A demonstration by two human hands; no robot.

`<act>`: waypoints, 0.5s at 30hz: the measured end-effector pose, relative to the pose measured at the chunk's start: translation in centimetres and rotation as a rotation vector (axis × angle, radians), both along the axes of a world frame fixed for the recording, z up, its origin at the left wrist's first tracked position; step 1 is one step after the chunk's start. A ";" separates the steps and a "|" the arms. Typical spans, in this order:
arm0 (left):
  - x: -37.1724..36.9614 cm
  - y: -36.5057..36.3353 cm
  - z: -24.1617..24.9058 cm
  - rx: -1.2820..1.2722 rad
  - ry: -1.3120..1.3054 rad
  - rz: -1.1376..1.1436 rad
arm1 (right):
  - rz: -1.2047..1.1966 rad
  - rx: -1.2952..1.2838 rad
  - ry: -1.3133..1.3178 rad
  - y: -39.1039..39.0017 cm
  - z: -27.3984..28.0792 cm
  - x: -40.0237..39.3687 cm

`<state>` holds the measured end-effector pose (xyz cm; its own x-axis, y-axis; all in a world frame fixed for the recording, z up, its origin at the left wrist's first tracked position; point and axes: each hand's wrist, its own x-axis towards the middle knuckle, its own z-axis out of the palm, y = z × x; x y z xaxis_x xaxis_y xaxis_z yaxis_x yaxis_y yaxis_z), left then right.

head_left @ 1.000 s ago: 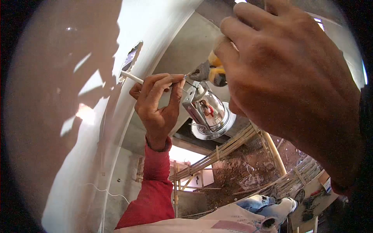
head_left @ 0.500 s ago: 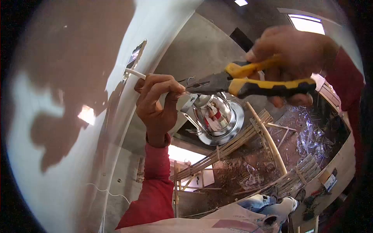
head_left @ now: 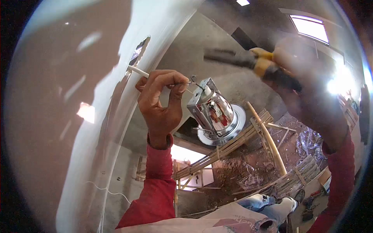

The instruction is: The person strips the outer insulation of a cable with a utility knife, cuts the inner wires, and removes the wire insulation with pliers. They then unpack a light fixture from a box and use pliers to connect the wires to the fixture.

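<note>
Close to the ceiling, my left hand [head_left: 161, 103] pinches the thin wires [head_left: 191, 82] where the fixture's leads meet those of a white cable [head_left: 138, 71]. That cable comes out of a cut hole [head_left: 139, 52] in the white ceiling panel. From the joined wires hangs a shiny metal downlight [head_left: 217, 112], its bracket uppermost and its round rim below. My right hand [head_left: 307, 73], blurred by motion, is closed around yellow-and-black pliers [head_left: 266, 66]. Their dark jaws point left, above the downlight and apart from the wires.
Below are bamboo poles [head_left: 268, 136], bundled wooden slats [head_left: 221, 149] and crumpled clear plastic [head_left: 311, 141] on a dirt floor. Feet in shoes [head_left: 289, 204] stand on a plank platform. A loose white wire [head_left: 105, 189] hangs along the wall at lower left.
The pliers have come away from the wires, and my right hand has turned, tipping the jaws upward. My left hand keeps its pinch. The downlight shows more fully.
</note>
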<state>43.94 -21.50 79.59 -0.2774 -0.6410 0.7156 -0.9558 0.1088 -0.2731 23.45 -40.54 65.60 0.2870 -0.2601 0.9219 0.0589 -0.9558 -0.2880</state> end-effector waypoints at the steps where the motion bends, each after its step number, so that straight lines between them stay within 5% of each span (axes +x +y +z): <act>1: -0.1 0.0 0.2 -0.006 -0.062 0.030 | -0.061 -0.072 -0.012 -0.1 -0.3 0.1; 6: -1.1 0.2 0.2 0.007 -0.018 0.111 | -0.382 -0.134 -0.019 1.4 -0.3 1.3; 15: -1.9 -0.3 0.2 -0.020 0.009 0.168 | -0.379 -0.085 -0.192 1.1 0.7 2.2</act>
